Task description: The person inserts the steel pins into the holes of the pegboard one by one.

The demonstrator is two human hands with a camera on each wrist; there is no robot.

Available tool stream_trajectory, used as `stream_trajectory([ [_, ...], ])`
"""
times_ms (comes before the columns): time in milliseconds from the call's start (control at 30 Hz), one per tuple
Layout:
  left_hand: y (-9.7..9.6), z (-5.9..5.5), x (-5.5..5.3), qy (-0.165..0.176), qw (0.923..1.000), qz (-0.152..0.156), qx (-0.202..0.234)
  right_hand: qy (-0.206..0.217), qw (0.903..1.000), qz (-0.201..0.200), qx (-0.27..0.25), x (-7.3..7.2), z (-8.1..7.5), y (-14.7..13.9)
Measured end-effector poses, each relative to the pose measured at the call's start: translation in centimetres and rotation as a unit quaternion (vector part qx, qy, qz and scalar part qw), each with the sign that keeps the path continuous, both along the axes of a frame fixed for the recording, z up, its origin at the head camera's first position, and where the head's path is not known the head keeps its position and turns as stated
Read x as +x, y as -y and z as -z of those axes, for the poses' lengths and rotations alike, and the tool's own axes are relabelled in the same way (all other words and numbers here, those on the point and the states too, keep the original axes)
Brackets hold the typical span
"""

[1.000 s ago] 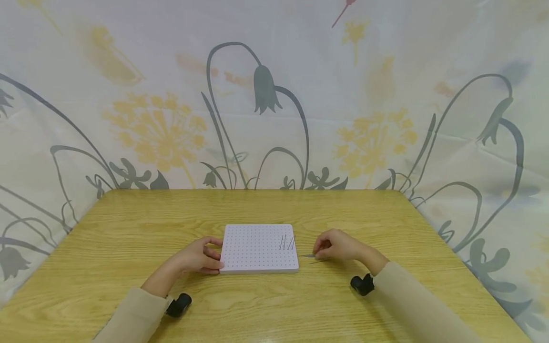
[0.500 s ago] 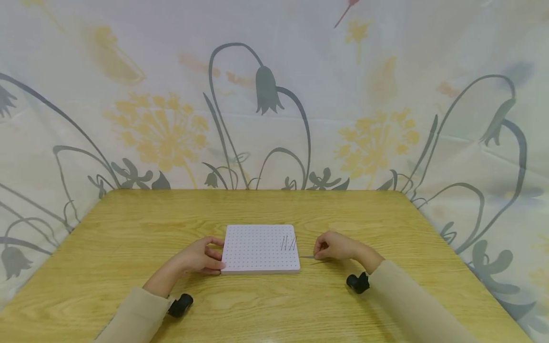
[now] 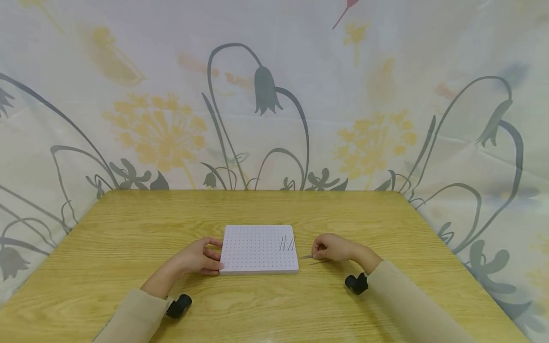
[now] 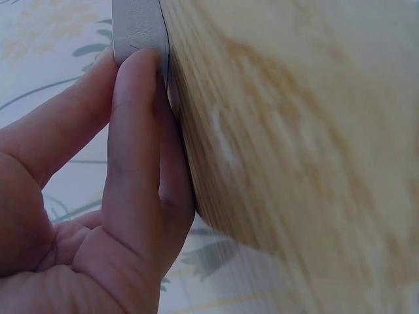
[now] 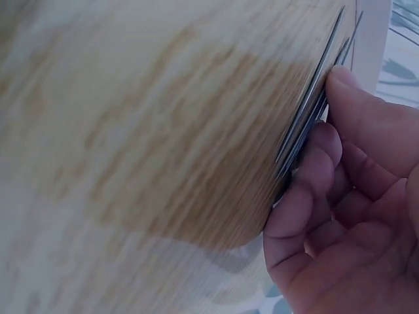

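A white board with rows of small holes (image 3: 253, 255) lies flat on the table. My left hand (image 3: 201, 257) grips its left side; in the left wrist view the thumb and fingers of that left hand (image 4: 134, 157) pinch the board's edge (image 4: 139, 26). Several thin metal pins (image 3: 287, 243) stand tilted near the board's right edge. Just right of the board, my right hand (image 3: 336, 247) is low over the table. Its curled thumb and fingers close on slim metal pins (image 5: 314, 85) lying there, seen in the right wrist view; how many it pinches I cannot tell.
The wooden table (image 3: 257, 309) runs back to a curtain with flower prints (image 3: 274, 119). Black wrist cameras (image 3: 179, 306) sit at both cuffs, low over the tabletop. The table's far edge lies well behind the board.
My right hand and wrist have shifted slightly left, with the thumb and fingers closing in on the loose pins. The left hand and the board have stayed in place.
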State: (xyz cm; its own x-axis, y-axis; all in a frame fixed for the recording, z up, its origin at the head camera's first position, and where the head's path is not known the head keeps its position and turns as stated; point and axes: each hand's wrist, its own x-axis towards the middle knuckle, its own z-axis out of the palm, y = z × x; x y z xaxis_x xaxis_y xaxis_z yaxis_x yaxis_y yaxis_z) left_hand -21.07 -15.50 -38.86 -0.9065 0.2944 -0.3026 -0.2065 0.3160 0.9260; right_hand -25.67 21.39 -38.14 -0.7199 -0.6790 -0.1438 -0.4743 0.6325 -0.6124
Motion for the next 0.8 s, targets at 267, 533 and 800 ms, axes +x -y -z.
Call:
stream_trajectory([
  [267, 0.07, 0.03, -0.01, -0.001, 0.9999, 0.008, 0.009, -0.01, 0.9999, -0.001, -0.001, -0.05, 0.14, -0.32],
  [533, 0.07, -0.01, -0.03, -0.002, 1.0, 0.002, 0.001, -0.019, 0.9988, -0.003, -0.046, 0.09, -0.11, -0.35],
  [800, -0.04, -0.1, -0.01, -0.001, 1.0, -0.001, -0.005, -0.038, 0.997, -0.008, -0.067, 0.09, -0.2, -0.03],
])
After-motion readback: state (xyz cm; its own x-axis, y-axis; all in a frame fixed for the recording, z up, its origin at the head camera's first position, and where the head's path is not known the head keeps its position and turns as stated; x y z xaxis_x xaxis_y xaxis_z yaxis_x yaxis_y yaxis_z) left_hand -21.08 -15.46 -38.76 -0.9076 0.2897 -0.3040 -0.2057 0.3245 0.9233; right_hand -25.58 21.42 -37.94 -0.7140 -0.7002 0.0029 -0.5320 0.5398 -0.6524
